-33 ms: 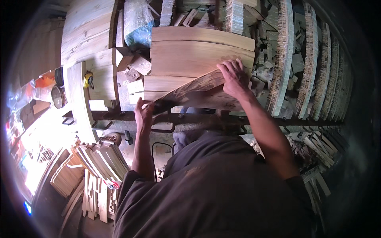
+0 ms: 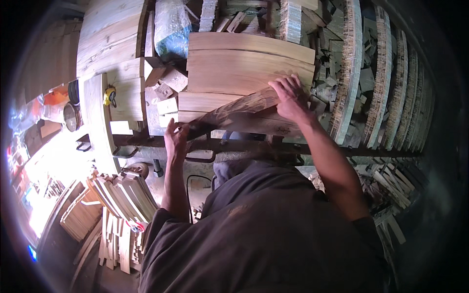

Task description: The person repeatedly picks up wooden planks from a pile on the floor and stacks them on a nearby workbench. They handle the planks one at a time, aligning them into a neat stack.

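A wooden plank point(image 2: 244, 105) with a dark, rough, bark-like edge is tilted up at the near side of several pale boards laid side by side. My left hand point(image 2: 176, 136) pinches its left end with thumb and fingers. At its right end, my right hand point(image 2: 291, 99) is closed over the upper edge, fingertips on the far side. Behind the plank lie the pale boards point(image 2: 244, 72), their grain running left to right. The plank's underside is in shadow, and part of its lower edge is hard to make out.
A yellow tape measure point(image 2: 109, 96) rests on boards at the left, beside a narrow upright board point(image 2: 97, 122). Rough-edged slats point(image 2: 348, 73) stand over wood offcuts at the right. A metal rail point(image 2: 229, 145) with handles crosses in front of me. Stacked wood strips point(image 2: 124, 195) stand lower left.
The view has shifted very slightly. The tilted plank looks a little lower along its upper edge; both hands keep the same hold.
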Tool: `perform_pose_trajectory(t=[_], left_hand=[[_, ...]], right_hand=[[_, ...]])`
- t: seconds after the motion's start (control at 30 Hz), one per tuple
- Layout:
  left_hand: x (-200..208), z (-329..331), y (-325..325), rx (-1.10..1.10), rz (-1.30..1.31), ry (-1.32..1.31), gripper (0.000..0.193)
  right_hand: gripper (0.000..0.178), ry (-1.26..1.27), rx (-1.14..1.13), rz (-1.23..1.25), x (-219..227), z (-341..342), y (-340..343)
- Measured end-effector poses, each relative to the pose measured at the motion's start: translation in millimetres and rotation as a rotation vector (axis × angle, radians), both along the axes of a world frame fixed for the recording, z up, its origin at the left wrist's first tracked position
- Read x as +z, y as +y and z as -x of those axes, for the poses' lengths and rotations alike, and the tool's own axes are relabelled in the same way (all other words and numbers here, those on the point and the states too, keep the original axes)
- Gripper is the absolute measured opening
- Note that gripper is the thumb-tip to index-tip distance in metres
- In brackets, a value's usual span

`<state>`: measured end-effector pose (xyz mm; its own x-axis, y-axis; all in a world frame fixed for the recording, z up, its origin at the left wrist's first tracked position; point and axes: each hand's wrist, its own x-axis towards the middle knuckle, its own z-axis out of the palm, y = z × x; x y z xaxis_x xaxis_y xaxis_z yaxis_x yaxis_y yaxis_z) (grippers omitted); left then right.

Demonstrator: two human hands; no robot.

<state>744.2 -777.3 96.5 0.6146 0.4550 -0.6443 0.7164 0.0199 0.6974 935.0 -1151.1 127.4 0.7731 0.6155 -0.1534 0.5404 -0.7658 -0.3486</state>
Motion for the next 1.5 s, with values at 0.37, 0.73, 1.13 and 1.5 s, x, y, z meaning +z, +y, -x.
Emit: perform_pose_trajectory(t=[0.37,0.73,1.13,1.5], left_hand=[[9,-36,-10,0.631,0.346,-0.270,0.065],[-22,-14,-65,0.969,0.962,-0.182,0.036],[-5,-140,-55,0.898,0.908,-0.384,0.033],[21,-95,-94,0.743,0.979,-0.048,0.037]], right_hand=[[0.059,1.818,-0.667,-0.223,27,46,-50],[0.063,1.957,-0.713,-0.303,40,50,-42],[0.065,1.780,-0.695,-0.329,36,-56,-24],[0.047,0.698,-0.211,0.030,20,-214,-23]])
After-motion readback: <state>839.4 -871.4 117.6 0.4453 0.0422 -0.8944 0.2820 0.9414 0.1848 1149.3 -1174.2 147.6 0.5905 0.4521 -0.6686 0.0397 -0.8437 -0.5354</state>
